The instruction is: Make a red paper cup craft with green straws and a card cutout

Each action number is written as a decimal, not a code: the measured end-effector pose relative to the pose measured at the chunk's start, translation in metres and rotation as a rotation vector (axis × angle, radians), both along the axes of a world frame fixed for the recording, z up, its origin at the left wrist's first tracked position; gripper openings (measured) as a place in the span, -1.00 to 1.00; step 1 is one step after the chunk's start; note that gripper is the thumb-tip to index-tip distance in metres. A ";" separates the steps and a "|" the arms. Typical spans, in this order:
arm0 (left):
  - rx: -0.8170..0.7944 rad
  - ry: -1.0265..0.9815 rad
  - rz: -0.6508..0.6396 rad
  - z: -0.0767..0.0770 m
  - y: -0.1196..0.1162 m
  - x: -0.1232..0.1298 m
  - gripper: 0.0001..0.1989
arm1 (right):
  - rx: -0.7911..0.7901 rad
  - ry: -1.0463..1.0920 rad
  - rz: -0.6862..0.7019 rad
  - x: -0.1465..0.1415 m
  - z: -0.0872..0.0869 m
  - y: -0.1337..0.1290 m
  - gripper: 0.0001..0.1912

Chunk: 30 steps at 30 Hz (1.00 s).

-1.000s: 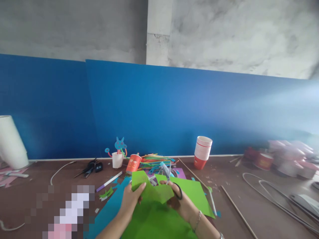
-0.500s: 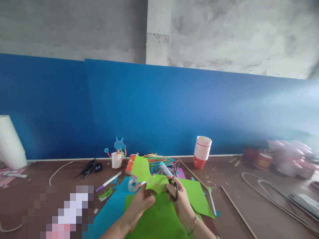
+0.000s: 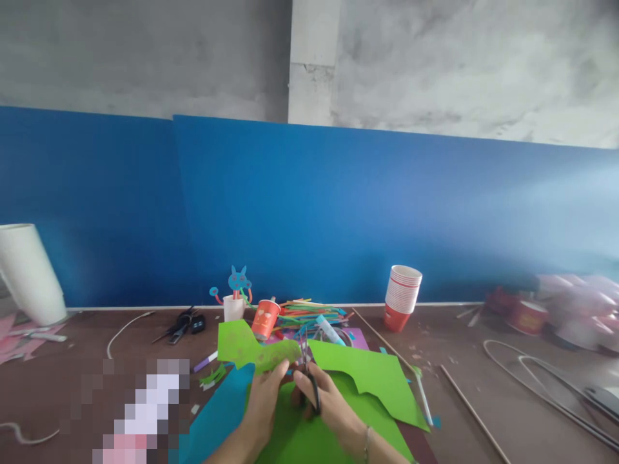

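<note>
My left hand (image 3: pixel 264 399) pinches a cut piece of green paper (image 3: pixel 236 341) by its lower edge, raised above the table. In my right hand (image 3: pixel 331 396) is a pair of scissors (image 3: pixel 313 390), blades pointing up and away beside the green piece's right end. Whether the blades touch the paper, I cannot tell. Right of the scissors lies another green sheet (image 3: pixel 382 374) with a wavy cut edge. Beneath my hands are more green paper (image 3: pixel 290 444) and a blue sheet (image 3: pixel 217 412).
Behind my hands are a red paper cup (image 3: pixel 265 319), a bundle of coloured sticks (image 3: pixel 309 309) and a glue stick (image 3: pixel 330 330). A stack of paper cups (image 3: pixel 403 296) stands to the right. A cup with a blue paper figure (image 3: pixel 236 283) is at left; a thin rod (image 3: pixel 471 409) lies right.
The held green piece has moved left and lower, uncovering the red cup and now covering the tape roll. My right hand and the scissors have shifted left. The view has turned slightly left.
</note>
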<state>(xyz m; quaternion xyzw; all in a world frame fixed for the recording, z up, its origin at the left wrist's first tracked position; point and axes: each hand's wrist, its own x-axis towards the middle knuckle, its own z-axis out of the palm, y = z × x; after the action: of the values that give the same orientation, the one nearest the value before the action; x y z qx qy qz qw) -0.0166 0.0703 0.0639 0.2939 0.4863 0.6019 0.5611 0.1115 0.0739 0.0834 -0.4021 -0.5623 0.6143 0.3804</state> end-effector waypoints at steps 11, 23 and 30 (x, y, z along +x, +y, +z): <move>0.091 0.167 -0.064 0.013 -0.006 -0.010 -0.59 | 0.153 0.070 0.037 -0.006 -0.023 -0.001 -0.47; 0.055 0.018 -0.073 0.009 -0.007 -0.002 -0.54 | 0.171 0.108 0.046 -0.006 -0.029 0.000 -0.52; 0.000 0.002 -0.087 0.007 -0.008 -0.001 -0.49 | 0.170 0.126 0.027 -0.007 -0.026 -0.001 -0.52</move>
<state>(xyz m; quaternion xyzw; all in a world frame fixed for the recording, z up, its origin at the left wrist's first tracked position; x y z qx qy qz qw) -0.0174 0.0628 0.0707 0.3156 0.4736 0.5766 0.5862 0.1043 0.0727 0.0571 -0.3213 -0.5930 0.5935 0.4392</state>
